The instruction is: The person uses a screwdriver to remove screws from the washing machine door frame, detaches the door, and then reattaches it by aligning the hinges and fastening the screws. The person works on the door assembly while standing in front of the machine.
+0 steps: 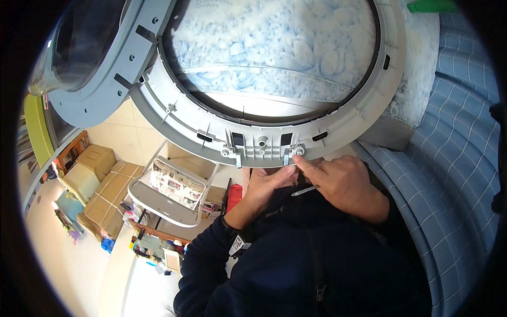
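Note:
A round light-grey plastic ring (348,119), like the back of a washing machine door frame, lies before me, its ribbed side up. Along its near edge are a ribbed latch section (262,150) and two small round bosses with pale tabs. My left hand (262,185) grips that near edge, thumb by the right-hand tab, the other fingers mostly hidden underneath. My right hand (343,182) has its index fingertip against the ring beside the right boss. From its curled fingers sticks a slim metal tool (304,191), its kind unclear.
A grey-blue door part (113,87) with a clear bowl (76,47) stands at the far left. Blue-white patterned cloth (264,47) shows through the ring. Blue checked fabric (454,158) covers the right side. A white folding chair (174,185) and cardboard boxes (113,193) are lower left.

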The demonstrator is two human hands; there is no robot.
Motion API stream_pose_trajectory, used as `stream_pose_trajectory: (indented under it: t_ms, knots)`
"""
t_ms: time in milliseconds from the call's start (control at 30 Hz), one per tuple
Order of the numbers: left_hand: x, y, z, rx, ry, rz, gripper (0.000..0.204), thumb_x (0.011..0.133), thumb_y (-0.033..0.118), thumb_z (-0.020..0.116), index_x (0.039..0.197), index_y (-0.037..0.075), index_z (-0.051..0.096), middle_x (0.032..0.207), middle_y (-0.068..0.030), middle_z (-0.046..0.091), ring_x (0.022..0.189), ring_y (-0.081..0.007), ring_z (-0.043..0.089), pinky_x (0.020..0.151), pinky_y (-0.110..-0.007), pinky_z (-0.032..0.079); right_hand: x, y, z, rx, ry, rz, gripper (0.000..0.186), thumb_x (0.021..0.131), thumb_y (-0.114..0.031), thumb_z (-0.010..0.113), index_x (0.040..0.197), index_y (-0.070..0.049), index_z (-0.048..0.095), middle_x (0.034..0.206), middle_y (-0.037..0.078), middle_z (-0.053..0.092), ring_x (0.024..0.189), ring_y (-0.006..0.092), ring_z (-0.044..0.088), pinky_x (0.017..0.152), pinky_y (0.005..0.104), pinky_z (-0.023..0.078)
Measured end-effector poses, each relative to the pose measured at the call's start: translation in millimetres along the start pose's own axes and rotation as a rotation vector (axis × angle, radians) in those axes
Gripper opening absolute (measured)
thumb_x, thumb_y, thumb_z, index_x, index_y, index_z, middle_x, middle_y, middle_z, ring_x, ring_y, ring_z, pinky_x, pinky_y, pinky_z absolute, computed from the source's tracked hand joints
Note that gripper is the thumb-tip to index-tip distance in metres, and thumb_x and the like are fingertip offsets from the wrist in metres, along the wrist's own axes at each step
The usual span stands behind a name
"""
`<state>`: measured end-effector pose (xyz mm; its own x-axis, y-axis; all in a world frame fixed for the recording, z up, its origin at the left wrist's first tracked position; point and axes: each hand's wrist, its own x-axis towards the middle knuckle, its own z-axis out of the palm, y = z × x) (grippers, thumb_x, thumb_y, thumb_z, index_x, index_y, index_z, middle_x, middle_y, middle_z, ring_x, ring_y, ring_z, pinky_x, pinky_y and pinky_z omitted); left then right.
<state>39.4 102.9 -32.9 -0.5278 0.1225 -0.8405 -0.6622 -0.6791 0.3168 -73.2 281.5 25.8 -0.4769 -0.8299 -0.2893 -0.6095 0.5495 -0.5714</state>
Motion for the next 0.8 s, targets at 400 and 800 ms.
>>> stream_pose_trajectory:
  t_ms: [400,800]
  knots:
    - [2.7,-9.9,2.1,-0.008,0.029,0.142,0.033,0.088,0.005,0.06,0.119,-0.004,0.055,0.108,-0.0092,0.065,0.096,-0.0179,0.064,0.085,-0.032,0.052,16.4,6.4,-3.4,0.01,0.052,-0.086,0.03,0.084,-0.015,0.061,0.111,-0.004,0.067,0.072,0.007,0.063,0.062,0.0185,0.064,0.054,0.0284,0.048]
    - [1.5,-3.0,7.2,0.131,0.061,0.158,0.027,0.086,0.003,0.06,0.112,-0.006,0.058,0.1,-0.013,0.067,0.086,-0.0196,0.067,0.079,-0.032,0.056,3.9,17.5,11.6,0.197,0.29,-0.04,0.037,0.08,-0.009,0.067,0.115,-0.001,0.066,0.073,0.007,0.066,0.059,0.0175,0.064,0.054,0.0296,0.05]
